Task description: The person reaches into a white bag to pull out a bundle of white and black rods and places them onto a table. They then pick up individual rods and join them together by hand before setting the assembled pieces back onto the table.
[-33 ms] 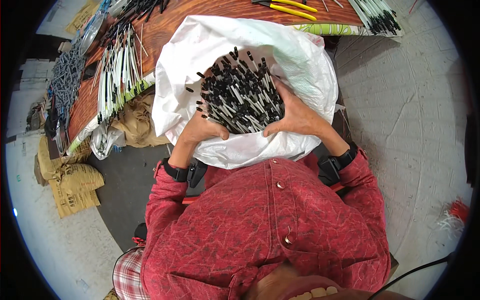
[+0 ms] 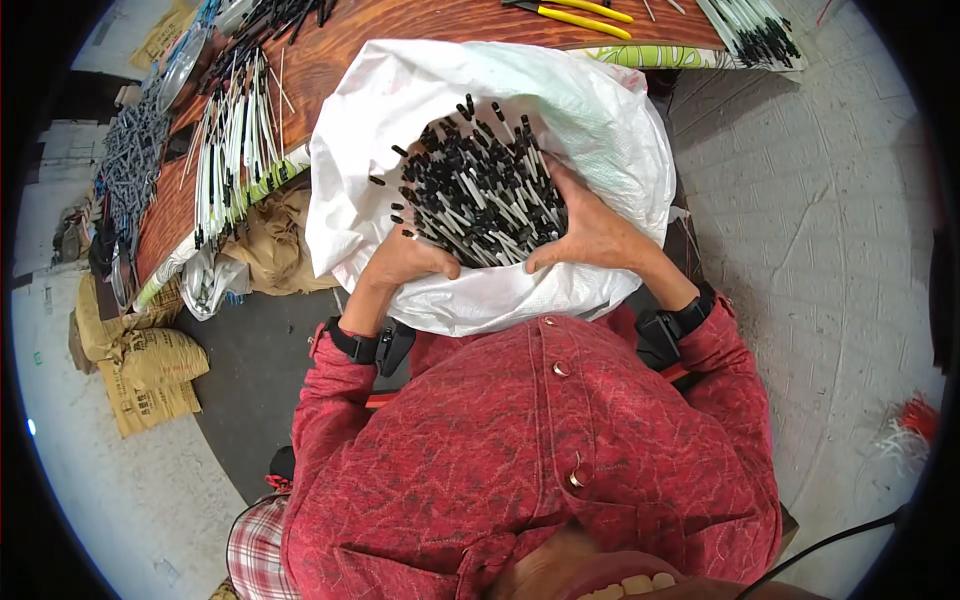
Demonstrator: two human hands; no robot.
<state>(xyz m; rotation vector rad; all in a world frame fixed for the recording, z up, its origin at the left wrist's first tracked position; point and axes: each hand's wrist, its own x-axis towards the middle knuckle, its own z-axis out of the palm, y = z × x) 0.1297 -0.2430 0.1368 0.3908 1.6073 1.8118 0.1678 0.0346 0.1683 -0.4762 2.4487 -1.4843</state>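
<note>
A thick bundle of thin white rods with black tips [image 2: 485, 195] stands inside an open white woven sack [image 2: 615, 125] in front of my body. My left hand [image 2: 408, 260] clasps the bundle's near left side, thumb pointing inward. On the right, my right hand [image 2: 592, 225] grips the opposite side, its thumb along the near edge. Both hands' other fingers are mostly hidden behind the rods and the sack. A few rods stick out loosely at the bundle's left and far side.
Beyond the sack is a wooden table [image 2: 420, 25] bearing yellow-handled pliers [image 2: 585, 15]. More white rods [image 2: 235, 150] overhang its left edge, others [image 2: 750, 30] its right end. Grey small parts [image 2: 135, 150] are heaped at far left. Brown paper sacks [image 2: 155, 365] lie below.
The sack's far rim has sunk slightly toward me. Both hands keep their hold on the bundle in nearly the same place.
</note>
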